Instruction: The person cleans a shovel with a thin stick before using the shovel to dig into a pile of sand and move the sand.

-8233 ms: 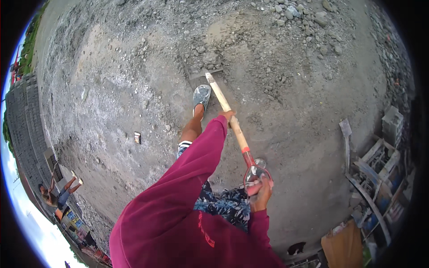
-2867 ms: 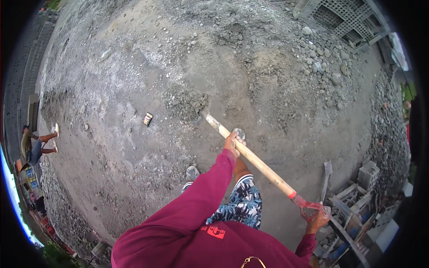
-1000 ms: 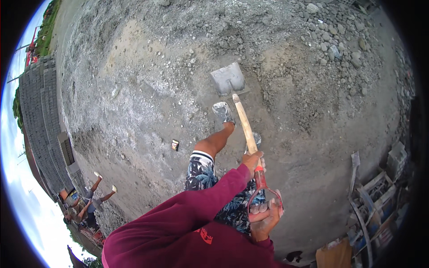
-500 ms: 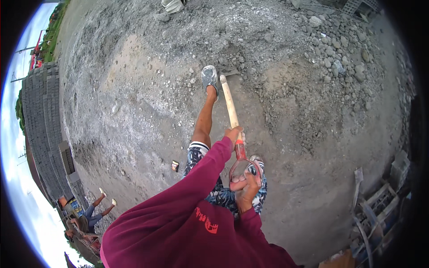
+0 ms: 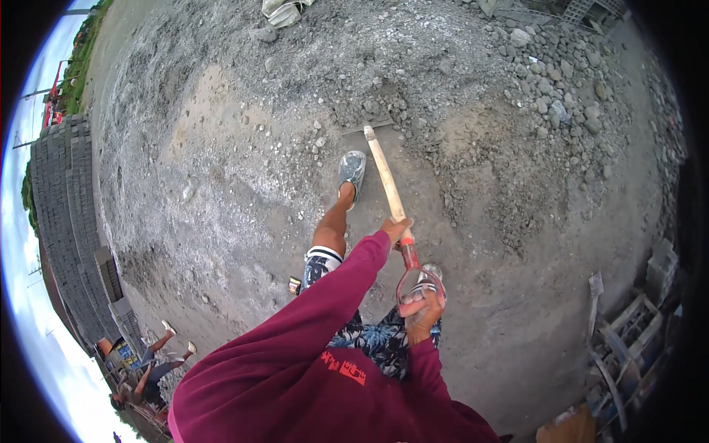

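Observation:
A shovel (image 5: 387,177) with a pale wooden shaft and a red D-shaped grip slants away from me. My left hand (image 5: 397,227) is closed around the lower shaft, just above the red socket. The D-grip (image 5: 410,284) is held by my right hand (image 5: 424,316), its fingers wrapped round the crossbar. At the far end the blade (image 5: 380,127) lies low against the edge of a grey gravel heap (image 5: 354,85); part of it seems covered by loose material. My left foot, in a dusty grey clog (image 5: 352,168), stands left of the shaft.
Larger stones (image 5: 550,88) are heaped at the upper right. A whitish sack (image 5: 284,11) lies at the top. Stacked grey blocks (image 5: 63,192) line the left, with a person (image 5: 151,373) sitting below them. Wooden scraps (image 5: 628,347) are piled at lower right. A small packet (image 5: 295,286) lies near my leg.
My left foot has drawn back from beside the blade. Both hands and the grip have shifted slightly right, still holding the shovel, and more of the blade shows.

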`<action>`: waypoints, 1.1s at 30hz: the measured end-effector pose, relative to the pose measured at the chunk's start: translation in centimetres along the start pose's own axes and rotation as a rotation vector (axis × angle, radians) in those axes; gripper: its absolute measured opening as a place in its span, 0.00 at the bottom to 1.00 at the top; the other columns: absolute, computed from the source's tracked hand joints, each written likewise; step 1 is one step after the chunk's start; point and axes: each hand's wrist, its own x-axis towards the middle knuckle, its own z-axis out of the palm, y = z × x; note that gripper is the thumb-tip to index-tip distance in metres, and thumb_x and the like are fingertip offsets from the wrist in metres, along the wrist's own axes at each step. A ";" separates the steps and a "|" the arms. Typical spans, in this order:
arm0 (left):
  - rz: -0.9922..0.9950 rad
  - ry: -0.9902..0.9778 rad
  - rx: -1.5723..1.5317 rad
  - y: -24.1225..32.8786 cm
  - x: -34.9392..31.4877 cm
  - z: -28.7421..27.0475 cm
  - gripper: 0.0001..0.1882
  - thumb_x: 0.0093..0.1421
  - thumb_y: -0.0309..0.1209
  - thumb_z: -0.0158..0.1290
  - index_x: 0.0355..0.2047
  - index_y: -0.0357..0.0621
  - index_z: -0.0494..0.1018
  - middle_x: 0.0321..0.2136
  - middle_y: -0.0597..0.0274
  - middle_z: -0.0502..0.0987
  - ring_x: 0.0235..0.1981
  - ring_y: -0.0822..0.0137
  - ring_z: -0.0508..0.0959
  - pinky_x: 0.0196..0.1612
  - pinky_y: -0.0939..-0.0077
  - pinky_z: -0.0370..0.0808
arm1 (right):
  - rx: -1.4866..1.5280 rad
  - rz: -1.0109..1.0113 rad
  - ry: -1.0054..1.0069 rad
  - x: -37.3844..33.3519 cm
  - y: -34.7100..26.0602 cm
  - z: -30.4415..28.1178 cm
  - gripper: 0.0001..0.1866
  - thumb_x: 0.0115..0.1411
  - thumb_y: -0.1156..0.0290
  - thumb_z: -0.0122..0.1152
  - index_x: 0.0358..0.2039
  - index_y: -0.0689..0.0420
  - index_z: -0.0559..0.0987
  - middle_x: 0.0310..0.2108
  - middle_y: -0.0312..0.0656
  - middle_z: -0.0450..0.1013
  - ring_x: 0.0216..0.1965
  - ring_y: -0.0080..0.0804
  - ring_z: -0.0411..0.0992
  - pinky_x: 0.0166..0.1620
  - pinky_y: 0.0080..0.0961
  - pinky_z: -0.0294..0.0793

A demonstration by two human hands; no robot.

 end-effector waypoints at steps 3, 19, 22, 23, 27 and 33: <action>-0.224 -0.144 0.188 -1.1 2.9 -1.5 0.28 0.59 0.53 0.50 0.45 0.39 0.71 0.29 0.52 0.79 0.26 0.57 0.81 0.26 0.56 0.78 | -0.107 -0.079 0.257 2.9 1.9 -5.9 0.10 0.53 0.75 0.54 0.36 0.63 0.75 0.17 0.36 0.66 0.14 0.26 0.66 0.17 0.24 0.69; 0.148 0.289 -0.143 3.7 31.6 -7.1 0.17 0.54 0.31 0.58 0.36 0.28 0.69 0.25 0.51 0.76 0.21 0.57 0.78 0.23 0.61 0.79 | -0.211 -0.195 0.930 15.9 12.4 -19.5 0.10 0.54 0.71 0.53 0.17 0.58 0.72 0.13 0.37 0.65 0.11 0.26 0.60 0.15 0.25 0.58; 0.148 0.276 -0.134 1.0 28.2 -4.6 0.12 0.53 0.28 0.55 0.33 0.32 0.68 0.21 0.53 0.74 0.19 0.57 0.77 0.22 0.58 0.77 | -0.290 -0.279 0.896 10.6 8.1 -21.9 0.08 0.55 0.67 0.54 0.23 0.57 0.75 0.12 0.33 0.63 0.10 0.23 0.60 0.14 0.22 0.57; 0.170 0.311 -0.149 -0.1 26.9 -4.9 0.11 0.53 0.28 0.54 0.32 0.32 0.68 0.20 0.54 0.73 0.18 0.58 0.76 0.21 0.58 0.76 | -0.297 -0.294 0.850 9.3 6.6 -22.3 0.08 0.55 0.67 0.54 0.23 0.57 0.75 0.12 0.33 0.63 0.10 0.23 0.60 0.14 0.22 0.57; 0.126 0.303 -0.216 -7.1 18.4 0.5 0.10 0.53 0.28 0.54 0.30 0.32 0.69 0.20 0.54 0.74 0.17 0.59 0.77 0.20 0.60 0.76 | -0.333 -0.202 0.874 0.9 1.1 -29.5 0.08 0.56 0.68 0.54 0.24 0.57 0.76 0.11 0.34 0.62 0.10 0.24 0.60 0.13 0.23 0.57; 0.107 0.259 -0.390 -16.9 4.4 8.9 0.13 0.54 0.30 0.55 0.33 0.30 0.69 0.23 0.51 0.76 0.19 0.57 0.78 0.22 0.59 0.79 | -0.622 -0.447 0.755 -9.3 -12.5 -43.2 0.09 0.56 0.68 0.54 0.22 0.58 0.76 0.12 0.33 0.62 0.10 0.25 0.60 0.14 0.24 0.58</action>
